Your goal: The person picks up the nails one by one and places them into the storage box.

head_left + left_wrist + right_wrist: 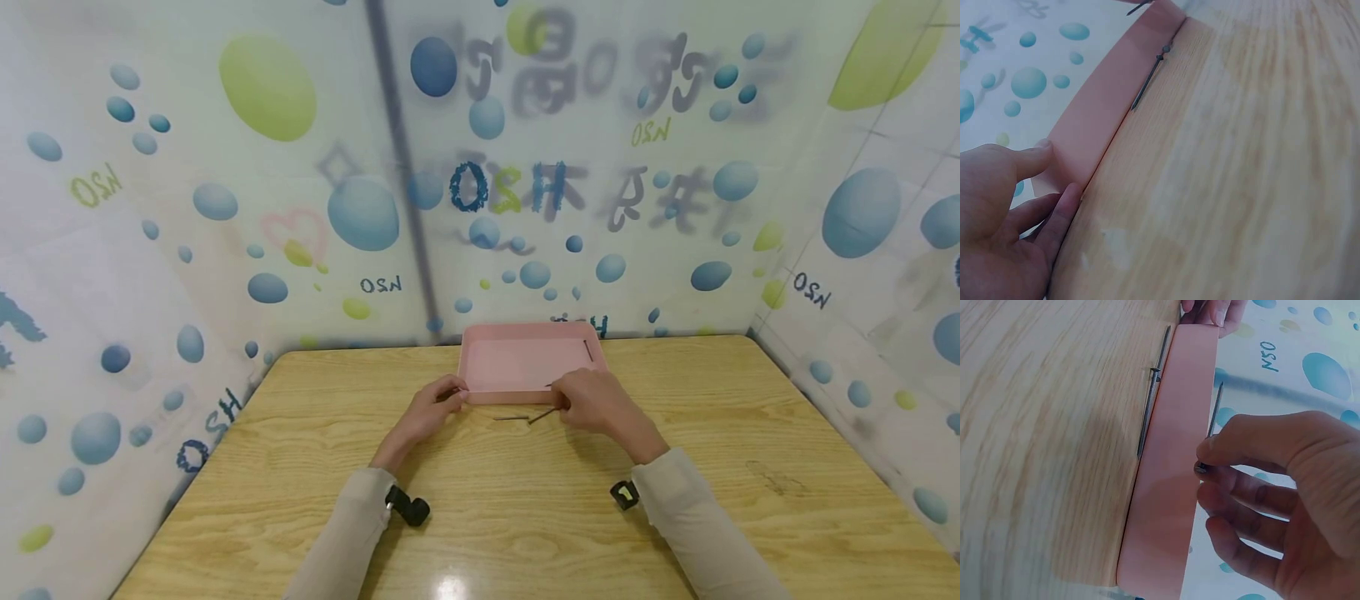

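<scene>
A shallow pink tray (525,398) stands on the wooden table against the back wall. My left hand (435,407) holds its near left corner, the thumb (1034,159) against the front wall and the fingers lower down. Above the front rim, my right hand (596,402) pinches a nail (1215,409) close to its head, between thumb and fingertips; the shank points away from the fingers. Two more nails lie on the table just before the tray: one nail (512,417) on the left, another nail (540,416) beside it. Inside the tray, a nail (588,350) rests near the right side.
The wooden table (480,500) extends toward me and to both sides of the tray. A patterned sheet (487,275) hangs directly behind the tray, and similar sheets enclose the left and right sides. Dark wrist straps (408,506) sit at both cuffs.
</scene>
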### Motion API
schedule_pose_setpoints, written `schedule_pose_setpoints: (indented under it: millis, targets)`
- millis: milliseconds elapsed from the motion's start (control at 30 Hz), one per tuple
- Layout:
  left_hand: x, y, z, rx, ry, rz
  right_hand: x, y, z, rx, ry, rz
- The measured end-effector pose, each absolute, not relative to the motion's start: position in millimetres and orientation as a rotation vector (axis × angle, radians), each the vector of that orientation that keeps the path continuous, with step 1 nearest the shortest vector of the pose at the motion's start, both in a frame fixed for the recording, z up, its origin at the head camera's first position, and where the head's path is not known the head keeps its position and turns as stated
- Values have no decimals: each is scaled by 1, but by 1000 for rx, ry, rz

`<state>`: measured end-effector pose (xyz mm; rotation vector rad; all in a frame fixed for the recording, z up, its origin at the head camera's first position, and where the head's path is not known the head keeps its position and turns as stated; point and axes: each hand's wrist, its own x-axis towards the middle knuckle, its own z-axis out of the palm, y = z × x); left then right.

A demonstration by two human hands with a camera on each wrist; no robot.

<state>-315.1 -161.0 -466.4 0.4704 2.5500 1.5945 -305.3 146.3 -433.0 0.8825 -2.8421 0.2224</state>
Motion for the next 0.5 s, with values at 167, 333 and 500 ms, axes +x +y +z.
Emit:
schedule_pose_setpoints:
  millis: [167, 333, 500]
  targets:
    - [-329, -165, -485, 465, 2565, 1585, -306, 146, -432, 865, -2803, 219]
    - [-333, -166, -494, 456, 2592, 1593, -306, 147, -431, 824, -2791, 232]
    - [-334, -166, -495, 447, 2608, 1579, -308, 148, -431, 784, -2804, 243]
